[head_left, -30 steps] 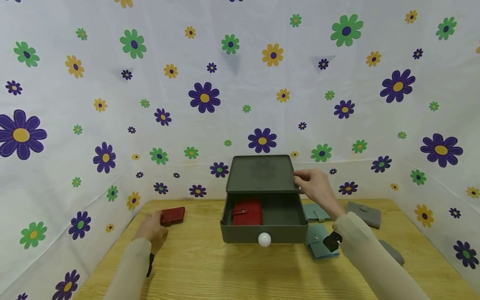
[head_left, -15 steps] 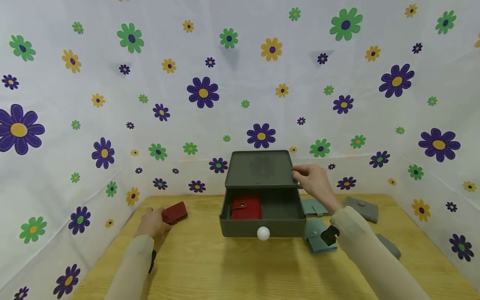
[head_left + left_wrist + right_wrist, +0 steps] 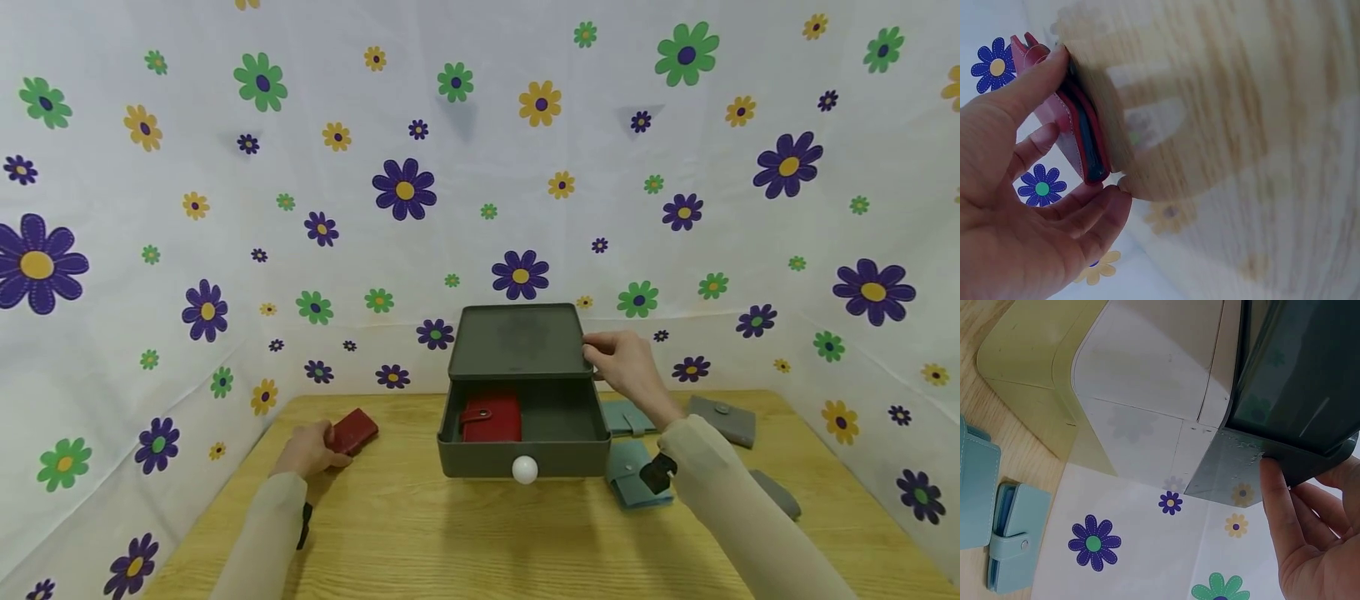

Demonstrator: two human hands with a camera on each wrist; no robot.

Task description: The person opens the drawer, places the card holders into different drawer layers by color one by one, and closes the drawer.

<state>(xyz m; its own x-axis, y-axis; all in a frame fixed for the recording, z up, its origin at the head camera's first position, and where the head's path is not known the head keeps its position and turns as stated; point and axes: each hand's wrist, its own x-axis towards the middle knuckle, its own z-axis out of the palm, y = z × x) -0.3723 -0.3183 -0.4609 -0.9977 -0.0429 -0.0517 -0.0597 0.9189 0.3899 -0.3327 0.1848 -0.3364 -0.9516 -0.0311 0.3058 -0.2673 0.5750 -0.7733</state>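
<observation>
A dark green box (image 3: 517, 342) stands mid-table with its drawer (image 3: 525, 457) pulled out, a white knob (image 3: 524, 470) on the front. Inside the drawer on the left lies a red wallet (image 3: 492, 417). My right hand (image 3: 624, 363) holds the box's top right corner (image 3: 1285, 464), fingers and thumb curled round the edge. My left hand (image 3: 309, 450) grips a second red wallet (image 3: 354, 431) at the table's left side; in the left wrist view the wallet (image 3: 1075, 115) is pinched between thumb and fingers, tilted up off the wood.
Two teal wallets (image 3: 628, 417) (image 3: 630, 475) lie right of the box, also in the right wrist view (image 3: 1013, 544). Grey wallets (image 3: 724, 419) (image 3: 776, 493) lie further right. Flower-patterned cloth walls (image 3: 405, 192) enclose the wooden table (image 3: 465, 542) on three sides.
My left hand has closed on the red wallet at the left and tilted it up, shifting it slightly right. The right hand stays on the box corner.
</observation>
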